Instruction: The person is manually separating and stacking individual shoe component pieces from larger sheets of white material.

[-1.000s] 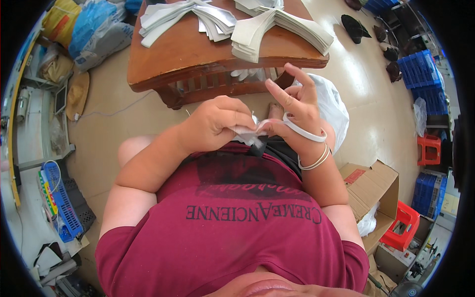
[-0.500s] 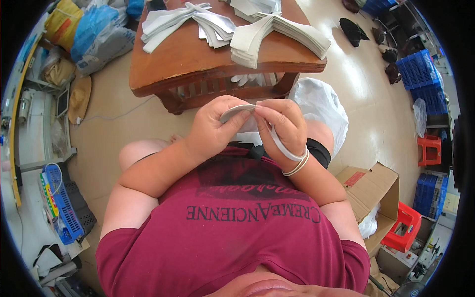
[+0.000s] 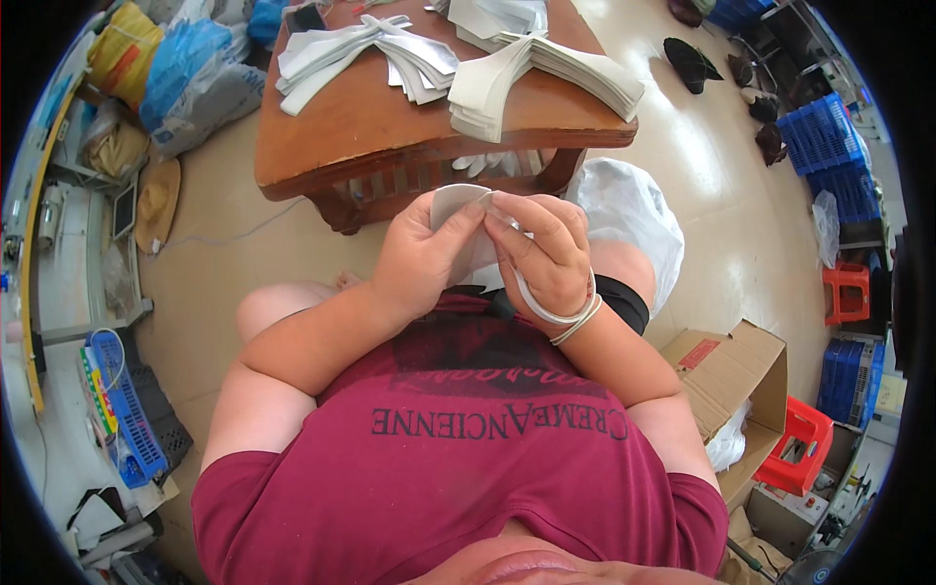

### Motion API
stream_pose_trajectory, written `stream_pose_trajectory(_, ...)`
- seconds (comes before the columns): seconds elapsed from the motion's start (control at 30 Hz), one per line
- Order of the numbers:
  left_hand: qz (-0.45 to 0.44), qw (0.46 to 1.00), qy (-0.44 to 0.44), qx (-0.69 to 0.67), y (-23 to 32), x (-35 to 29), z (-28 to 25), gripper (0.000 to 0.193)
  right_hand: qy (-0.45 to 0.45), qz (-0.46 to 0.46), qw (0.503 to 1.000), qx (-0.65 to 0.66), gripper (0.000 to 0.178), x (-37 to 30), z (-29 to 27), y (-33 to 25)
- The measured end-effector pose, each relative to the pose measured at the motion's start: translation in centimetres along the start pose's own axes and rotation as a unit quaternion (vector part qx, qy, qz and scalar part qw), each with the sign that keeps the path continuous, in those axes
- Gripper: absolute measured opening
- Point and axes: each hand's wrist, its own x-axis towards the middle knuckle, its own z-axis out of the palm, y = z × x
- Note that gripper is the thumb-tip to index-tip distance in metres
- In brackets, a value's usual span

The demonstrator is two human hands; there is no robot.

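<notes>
My left hand [image 3: 414,249] pinches a flat white piece [image 3: 454,202] with a rounded edge, thumb on its face. The fingertips of my right hand [image 3: 548,255] are closed on the same piece at its right end, against my left thumb. A thin white strip [image 3: 528,297] runs from the right fingers down toward that wrist, where pale bands [image 3: 577,327] loop round. How the strip meets the piece is hidden by the fingers. Beyond my hands, white V-shaped pieces lie in a fanned pile [image 3: 421,66] and a neat stack [image 3: 570,76] on the wooden table [image 3: 361,132].
Another white stack [image 3: 497,21] is farther back on the table. A white plastic bag [image 3: 634,214] stands by my right knee, with an open cardboard box [image 3: 726,375] and red stool [image 3: 799,444] nearer. Left are a straw hat [image 3: 158,205] and a blue basket [image 3: 127,405].
The white piece has tilted up, showing more of its face. My right hand has shifted slightly left and turned, its fingers now bunched closer to the left thumb.
</notes>
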Motion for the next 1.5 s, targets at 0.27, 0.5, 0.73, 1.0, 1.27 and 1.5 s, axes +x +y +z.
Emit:
stream_pose_trajectory(0.27,-0.091,0.990,0.095,-0.054,1.0,0.8,-1.2,0.027,-0.045,-0.034,0.997,0.058,0.028,1.0,-1.1,0.2)
stream_pose_trajectory(0.5,0.135,0.942,0.307,-0.020,8.0,3.9,-8.3,0.041,-0.373,-0.065,0.912,0.155,0.009,-1.7,0.1,1.2)
stream_pose_trajectory(0.73,0.423,0.718,0.498,0.241,21.4,-3.1,-17.6,0.041,-0.659,0.148,0.734,-0.077,0.023,-9.8,3.6,7.5)
stream_pose_trajectory(1.0,0.299,0.317,0.653,0.620,24.1,-8.9,-14.0,0.027,-0.605,0.370,0.698,-0.103,0.027,-8.6,2.4,6.9)
stream_pose_trajectory(1.27,0.469,0.722,0.211,0.462,19.7,-7.2,-13.3,0.030,-0.353,0.127,0.890,0.259,0.025,-5.9,1.3,5.8)
stream_pose_trajectory(1.5,0.422,0.718,-0.130,0.539,10.1,-1.6,-2.8,0.016,-0.144,0.200,0.813,0.527,0.032,4.2,-2.6,-1.6)
